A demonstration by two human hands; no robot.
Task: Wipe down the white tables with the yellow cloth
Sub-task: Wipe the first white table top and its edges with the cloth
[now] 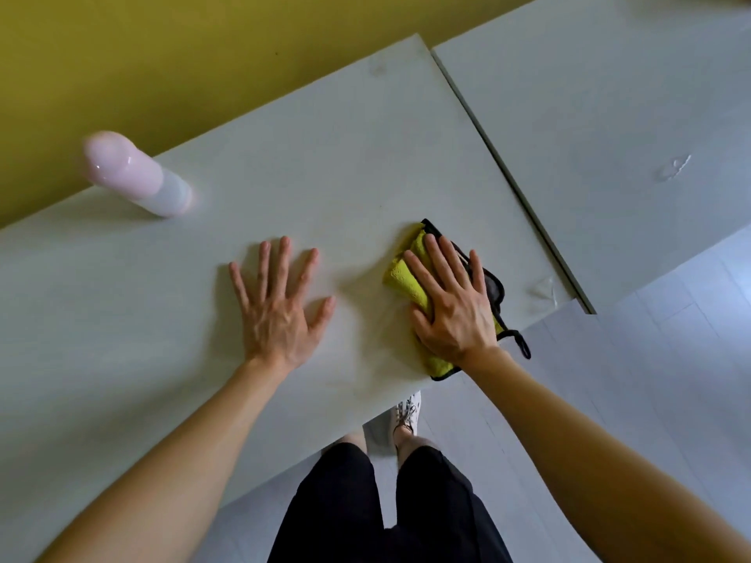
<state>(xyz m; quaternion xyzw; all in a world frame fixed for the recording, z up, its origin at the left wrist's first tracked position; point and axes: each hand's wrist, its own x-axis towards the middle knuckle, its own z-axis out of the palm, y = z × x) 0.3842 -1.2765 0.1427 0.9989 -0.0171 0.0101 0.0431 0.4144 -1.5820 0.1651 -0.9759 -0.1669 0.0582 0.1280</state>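
Right grip (451,306), spread flat, presses yellow cloth (406,278) beneath it onto white table (325,168).

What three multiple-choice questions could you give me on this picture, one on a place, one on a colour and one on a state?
1. Where does the pink bottle stand on the near white table?
A. Beside the cloth
B. At the near edge
C. By the far edge, left of both hands

2. What colour is the edging of the yellow cloth?
A. Red
B. Black
C. White

3. How does the left hand lie?
A. Flat on the table, fingers spread, holding nothing
B. Curled round the bottle
C. Pinching the cloth

Answers:
1 C: the bottle stands at the table's far edge, well left of the hands.
2 B: a black border and loop run round the cloth.
3 A: its palm and straight fingers rest on bare tabletop.
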